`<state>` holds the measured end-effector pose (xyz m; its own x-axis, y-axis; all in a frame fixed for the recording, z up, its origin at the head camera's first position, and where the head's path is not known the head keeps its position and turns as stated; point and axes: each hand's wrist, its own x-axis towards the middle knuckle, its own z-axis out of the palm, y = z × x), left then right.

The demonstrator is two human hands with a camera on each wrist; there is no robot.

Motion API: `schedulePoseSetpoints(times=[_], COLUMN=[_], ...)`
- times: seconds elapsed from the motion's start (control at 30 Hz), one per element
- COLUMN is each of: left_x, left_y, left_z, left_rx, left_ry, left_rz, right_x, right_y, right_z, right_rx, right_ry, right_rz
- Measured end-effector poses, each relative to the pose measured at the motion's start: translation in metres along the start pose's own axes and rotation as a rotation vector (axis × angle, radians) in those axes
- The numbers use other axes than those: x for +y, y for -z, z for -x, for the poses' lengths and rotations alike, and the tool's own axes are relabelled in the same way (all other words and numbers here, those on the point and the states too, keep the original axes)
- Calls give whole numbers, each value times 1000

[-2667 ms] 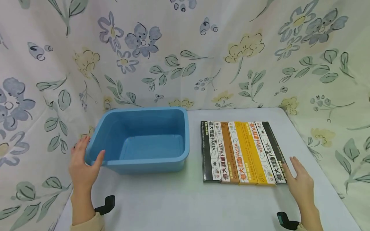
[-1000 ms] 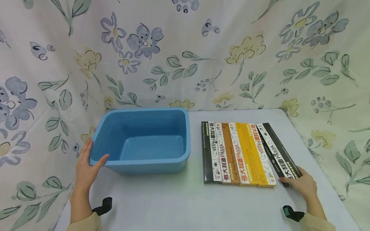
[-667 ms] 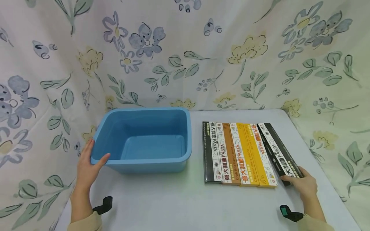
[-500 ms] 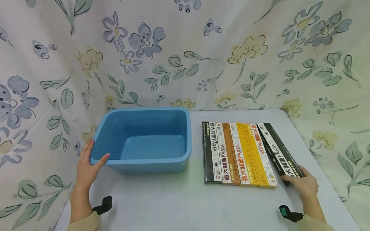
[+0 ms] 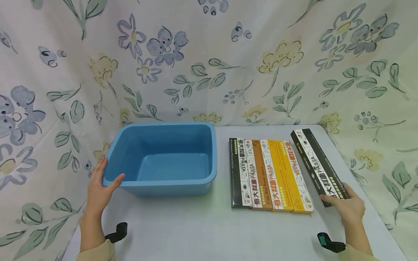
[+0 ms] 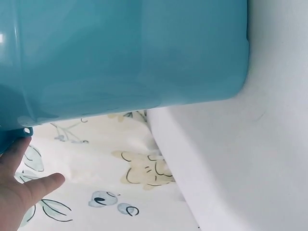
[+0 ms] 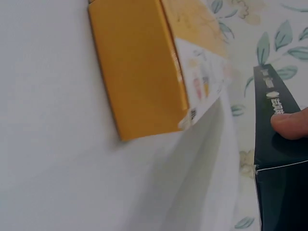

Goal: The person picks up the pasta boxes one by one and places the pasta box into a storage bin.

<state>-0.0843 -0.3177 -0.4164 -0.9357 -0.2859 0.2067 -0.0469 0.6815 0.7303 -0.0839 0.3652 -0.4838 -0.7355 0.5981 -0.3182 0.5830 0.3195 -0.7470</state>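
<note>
1. Floral cloth backdrop (image 5: 209,61) wraps the far and both side edges of the scene: blue, yellow and green flowers on off-white.
2. White table (image 5: 202,232) carries everything.
3. Blue plastic tub (image 5: 161,159) sits on the left half, open top, nothing visible inside. In the left wrist view its wall (image 6: 120,53) fills the top of the frame.
4. Row of four pasta boxes (image 5: 269,174) lies flat at right of centre, long sides touching, running near to far. Left to right: black/white, brown "Crab Roe", yellow "Chicken curry", yellow/white. In the right wrist view the near end of a yellow box (image 7: 139,72) lies flat on the table.
5. Black pasta box (image 5: 318,166) is right of that row, apart from it and angled: far end toward the row's far right corner, near end swung out right. Whether it is lifted off the table, cannot tell.
6. Left hand (image 5: 99,188) rests on the tub's near-left corner: thumb hooked over the rim, fingers pressed together against the outer wall.
7. Right hand (image 5: 347,206) grips the black box's near end, fingers curled round it; a fingertip (image 7: 288,122) presses on its dark face.
8. Black wrist-camera mounts sit near each forearm at the near edge: left (image 5: 118,232), right (image 5: 330,243).
</note>
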Motion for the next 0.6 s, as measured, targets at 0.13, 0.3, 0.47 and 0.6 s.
schedulePoseSetpoints(times=[0.13, 0.3, 0.47, 0.6], left_x=[0, -1, -2, -2], left_y=[-1, -1, -2, -2], left_z=[0, 1, 1, 1], left_rx=[9, 18, 22, 24], left_ry=[-11, -12, -13, -17], left_rz=[10, 14, 9, 9], right_x=[-8, -19, -28, -33], right_y=[1, 1, 3, 4], right_z=[3, 10, 16, 20], right_rx=[12, 19, 35, 49], right_ry=[17, 52, 76, 87], right_rz=[-25, -34, -41, -39])
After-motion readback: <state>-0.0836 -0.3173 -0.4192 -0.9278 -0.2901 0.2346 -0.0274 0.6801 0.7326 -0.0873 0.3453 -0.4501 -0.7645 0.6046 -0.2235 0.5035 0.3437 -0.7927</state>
